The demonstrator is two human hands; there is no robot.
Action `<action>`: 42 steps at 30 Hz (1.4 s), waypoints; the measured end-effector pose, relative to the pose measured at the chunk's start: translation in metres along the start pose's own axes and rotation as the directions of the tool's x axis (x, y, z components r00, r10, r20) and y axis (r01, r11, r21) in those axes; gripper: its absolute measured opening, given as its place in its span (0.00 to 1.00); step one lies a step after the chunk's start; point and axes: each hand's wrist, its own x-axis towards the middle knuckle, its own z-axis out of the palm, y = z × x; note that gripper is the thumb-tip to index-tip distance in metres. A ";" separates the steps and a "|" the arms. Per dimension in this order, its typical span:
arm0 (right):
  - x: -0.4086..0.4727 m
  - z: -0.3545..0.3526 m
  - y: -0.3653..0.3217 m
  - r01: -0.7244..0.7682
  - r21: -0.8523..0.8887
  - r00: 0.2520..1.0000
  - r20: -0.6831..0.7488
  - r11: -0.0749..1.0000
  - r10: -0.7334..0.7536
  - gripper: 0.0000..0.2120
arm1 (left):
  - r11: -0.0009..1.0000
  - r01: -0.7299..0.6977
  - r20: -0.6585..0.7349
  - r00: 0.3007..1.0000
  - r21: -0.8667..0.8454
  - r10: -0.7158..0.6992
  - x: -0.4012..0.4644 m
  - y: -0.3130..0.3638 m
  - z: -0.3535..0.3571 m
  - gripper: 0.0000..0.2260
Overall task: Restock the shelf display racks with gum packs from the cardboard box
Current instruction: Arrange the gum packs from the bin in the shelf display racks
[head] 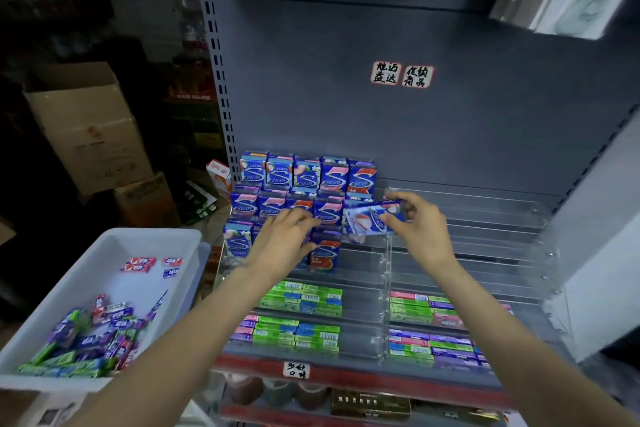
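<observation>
While the right hand (420,224) pinches a blue gum pack with a white and pink picture (372,218) between thumb and fingers, the placing step seems in hand. This pack hangs tilted just beside the standing blue packs (304,177) on the clear acrylic display rack (467,215). I think the next move needs turning it upright into the free slot. The left hand (284,239) lies with nearly straight fingers on the standing packs. More gum waits in the white plastic bin (114,253) at left.
</observation>
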 end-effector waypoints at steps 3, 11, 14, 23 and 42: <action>-0.002 0.002 0.000 0.039 -0.141 0.998 0.044 0.989 -0.033 0.17 | 0.996 -0.049 0.069 0.997 0.069 0.044 -0.002 -0.002 0.007 0.23; 0.004 0.048 0.012 0.306 -0.581 0.931 0.349 0.754 -0.108 0.21 | 0.998 -0.025 0.130 0.991 0.053 0.018 -0.004 -0.004 0.011 0.23; 0.000 0.063 0.019 0.401 -0.613 0.912 0.341 0.681 -0.229 0.21 | 0.999 -0.016 0.126 0.992 0.048 0.010 -0.005 -0.003 0.012 0.24; -0.007 0.071 0.023 0.366 -0.551 0.930 0.238 0.750 -0.279 0.16 | 1.000 0.014 0.053 0.998 -0.002 -0.014 -0.005 0.000 0.018 0.23; -0.064 0.312 -0.143 0.339 -0.147 0.741 0.650 0.929 -0.168 0.14 | 0.728 0.486 -0.025 0.823 -0.484 -0.567 -0.147 -0.244 0.013 0.11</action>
